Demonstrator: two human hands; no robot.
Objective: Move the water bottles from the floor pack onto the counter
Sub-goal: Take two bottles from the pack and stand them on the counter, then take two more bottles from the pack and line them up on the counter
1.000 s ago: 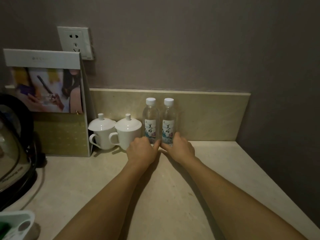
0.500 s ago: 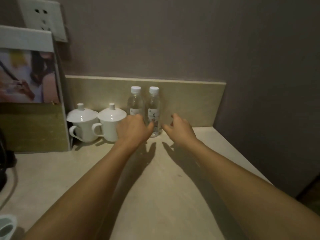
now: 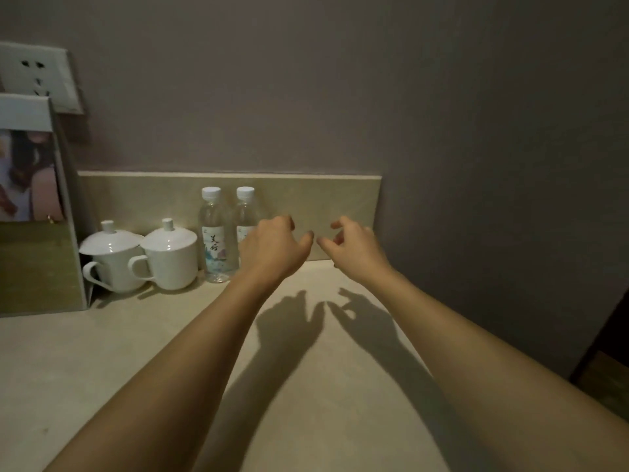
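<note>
Two water bottles [image 3: 218, 238] stand upright on the counter [image 3: 170, 352] against the backsplash [image 3: 306, 195], touching side by side, just right of the lidded cups [image 3: 170, 255]; long axis vertical. My left hand [image 3: 272, 248] hangs in front of the right-hand bottle, nearer of the two hands, fingers loosely curled, holding nothing; my right hand [image 3: 354, 247] is off to the bottles' right, fingers loosely curled, empty. Floor pack not in view, likely below the counter; next reach probably goes down there.
</note>
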